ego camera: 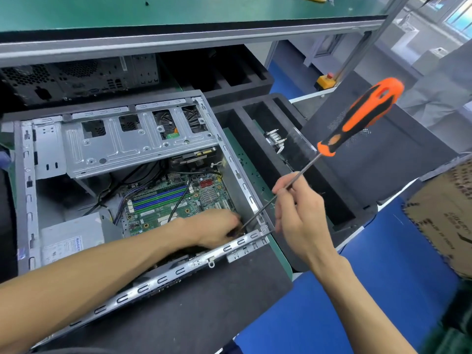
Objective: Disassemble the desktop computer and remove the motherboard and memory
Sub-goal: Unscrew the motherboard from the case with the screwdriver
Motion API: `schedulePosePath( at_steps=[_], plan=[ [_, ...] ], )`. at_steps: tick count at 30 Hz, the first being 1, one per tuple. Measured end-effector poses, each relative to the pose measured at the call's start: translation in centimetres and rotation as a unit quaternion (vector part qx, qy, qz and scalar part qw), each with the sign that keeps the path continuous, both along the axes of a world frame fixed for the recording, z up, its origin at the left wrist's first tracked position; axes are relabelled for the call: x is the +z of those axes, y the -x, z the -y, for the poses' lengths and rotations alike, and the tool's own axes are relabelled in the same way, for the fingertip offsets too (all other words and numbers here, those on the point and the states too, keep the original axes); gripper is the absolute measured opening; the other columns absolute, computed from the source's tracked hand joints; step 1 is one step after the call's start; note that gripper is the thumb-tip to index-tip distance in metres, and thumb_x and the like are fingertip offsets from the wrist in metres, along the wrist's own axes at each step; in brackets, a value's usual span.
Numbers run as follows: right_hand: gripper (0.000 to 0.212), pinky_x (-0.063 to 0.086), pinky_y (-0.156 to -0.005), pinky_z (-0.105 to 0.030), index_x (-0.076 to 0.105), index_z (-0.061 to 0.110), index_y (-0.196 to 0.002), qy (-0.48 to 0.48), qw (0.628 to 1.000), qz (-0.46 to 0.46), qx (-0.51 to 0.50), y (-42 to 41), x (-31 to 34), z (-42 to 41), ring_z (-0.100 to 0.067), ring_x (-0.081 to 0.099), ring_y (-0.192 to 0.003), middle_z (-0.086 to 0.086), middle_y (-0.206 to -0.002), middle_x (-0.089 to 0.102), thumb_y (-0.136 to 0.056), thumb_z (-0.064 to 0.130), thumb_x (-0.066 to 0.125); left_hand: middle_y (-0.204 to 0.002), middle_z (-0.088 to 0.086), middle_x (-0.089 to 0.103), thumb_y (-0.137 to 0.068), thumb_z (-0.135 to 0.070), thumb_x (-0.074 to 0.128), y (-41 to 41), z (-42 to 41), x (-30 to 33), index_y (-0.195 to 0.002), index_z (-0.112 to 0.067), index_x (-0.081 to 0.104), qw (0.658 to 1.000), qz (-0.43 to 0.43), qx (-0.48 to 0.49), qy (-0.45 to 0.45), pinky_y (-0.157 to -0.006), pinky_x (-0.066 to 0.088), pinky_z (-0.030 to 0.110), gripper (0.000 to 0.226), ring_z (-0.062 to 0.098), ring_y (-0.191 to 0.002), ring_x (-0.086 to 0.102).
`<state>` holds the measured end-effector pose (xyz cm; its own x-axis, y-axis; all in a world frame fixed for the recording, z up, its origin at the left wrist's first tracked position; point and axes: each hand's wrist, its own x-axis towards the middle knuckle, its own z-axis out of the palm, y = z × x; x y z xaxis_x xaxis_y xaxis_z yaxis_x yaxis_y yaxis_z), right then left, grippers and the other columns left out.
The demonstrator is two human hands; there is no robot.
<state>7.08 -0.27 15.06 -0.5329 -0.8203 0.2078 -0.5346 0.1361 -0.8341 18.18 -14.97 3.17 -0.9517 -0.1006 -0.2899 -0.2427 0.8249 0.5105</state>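
Green workbench [178, 11], open computer case [25, 175] holding motherboard [163, 200], power supply [71, 236]

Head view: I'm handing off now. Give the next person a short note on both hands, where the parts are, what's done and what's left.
Left hand: inside the open computer case, fingers at the motherboard's near right corner; its grip is unclear.
Right hand: pinches the screwdriver by its shaft, tip down by the left hand.
Done: side cover off.
Left: motherboard is in the case, memory sticks seated; remove both.
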Motion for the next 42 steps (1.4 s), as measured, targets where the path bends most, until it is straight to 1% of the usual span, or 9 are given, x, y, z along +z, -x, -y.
schedulePosePath(
  at_steps=[4,10,13,19,22,29,33,38,42],
  plan=[
    [0.018,0.045,-0.041,-0.039,0.05,0.02,-0.082,0.054,0.986,0.147,-0.05,1.0,1.3,0.5,-0.025,0.044,-0.043,-0.003,-0.055,0.045,-0.092,0.014,0.037,-0.082,-0.002,0.069,-0.09,-0.012,0.063,0.0,2.1,2.9,-0.081,-0.022,0.064,0.973,-0.031,0.161,-0.163,-0.057,0.054,0.015,0.013,0.01,-0.069,0.069],
    [0.032,0.035,-0.037,-0.025,0.048,0.028,-0.059,0.071,0.948,0.303,-0.064,3.1,1.2,1.2,-0.019,0.035,-0.04,-0.001,-0.054,0.037,-0.085,0.018,0.035,-0.087,0.019,0.071,-0.075,-0.003,0.076,-1.2,2.9,8.5,-0.088,0.004,0.07,0.695,-0.12,0.368,-0.606,-0.062,0.059,0.022,0.016,0.022,-0.07,0.069],
    [0.027,0.027,-0.037,-0.021,0.046,0.029,-0.055,0.03,0.942,0.327,-0.075,4.6,-0.2,1.5,-0.017,0.029,-0.038,0.001,-0.05,0.035,-0.079,0.022,0.035,-0.084,0.012,0.07,-0.078,-0.003,0.074,0.0,2.0,10.3,-0.097,0.003,0.074,0.632,-0.142,0.35,-0.676,-0.065,0.058,0.02,0.02,0.016,-0.071,0.067],
    [0.023,0.025,-0.039,-0.02,0.041,0.026,-0.053,-0.075,0.95,0.29,-0.088,9.6,-3.8,1.6,-0.015,0.028,-0.038,0.003,-0.047,0.034,-0.075,0.024,0.036,-0.078,0.019,0.073,-0.085,-0.003,0.074,7.9,0.0,11.8,-0.087,0.0,0.076,0.832,-0.136,0.346,-0.411,-0.066,0.058,0.027,0.005,0.023,-0.067,0.07],
    [0.023,0.025,-0.039,-0.02,0.036,0.026,-0.053,-0.107,0.948,0.287,-0.086,12.1,-5.7,1.5,-0.016,0.025,-0.041,0.002,-0.048,0.029,-0.075,0.019,0.035,-0.079,0.025,0.072,-0.085,0.007,0.064,13.1,-0.4,10.5,-0.088,0.008,0.072,0.883,-0.043,0.353,-0.308,-0.071,0.061,0.036,0.009,0.029,-0.068,0.07],
    [0.013,0.029,-0.038,-0.021,0.035,0.02,-0.062,-0.176,0.942,0.281,-0.046,15.9,-8.2,0.8,-0.015,0.027,-0.044,0.004,-0.049,0.033,-0.075,0.019,0.036,-0.105,0.031,0.069,-0.096,0.008,0.044,19.9,0.7,6.5,-0.11,0.018,0.064,0.866,0.122,0.419,-0.243,-0.091,0.056,0.044,0.027,0.039,-0.098,0.07],
    [0.021,0.033,-0.044,-0.026,0.034,0.018,-0.061,-0.197,0.943,0.266,-0.027,17.5,-9.1,0.6,-0.018,0.03,-0.046,0.001,-0.052,0.033,-0.082,0.023,0.036,-0.09,0.023,0.065,-0.097,0.006,0.036,20.2,1.2,6.0,-0.096,0.009,0.063,0.855,0.115,0.432,-0.263,-0.074,0.059,0.033,0.027,0.03,-0.072,0.064],
    [0.022,0.027,-0.057,-0.036,0.031,0.017,-0.064,-0.22,0.951,0.213,0.032,16.6,-10.0,1.2,-0.021,0.028,-0.058,0.003,-0.056,0.033,-0.079,0.032,0.036,-0.1,0.018,0.07,-0.096,0.006,0.033,18.3,1.0,8.0,-0.111,0.002,0.067,0.86,0.009,0.433,-0.269,-0.082,0.06,0.032,0.037,0.028,-0.091,0.072],
    [0.033,0.028,-0.055,-0.034,0.033,0.016,-0.064,-0.27,0.952,0.074,0.121,14.1,-11.5,2.5,-0.015,0.035,-0.055,0.007,-0.055,0.043,-0.094,0.027,0.041,-0.085,0.011,0.073,-0.089,0.013,0.035,13.8,0.6,10.7,-0.093,-0.003,0.072,0.85,-0.152,0.453,-0.221,-0.074,0.061,0.03,0.04,0.017,-0.079,0.073]
  ],
)
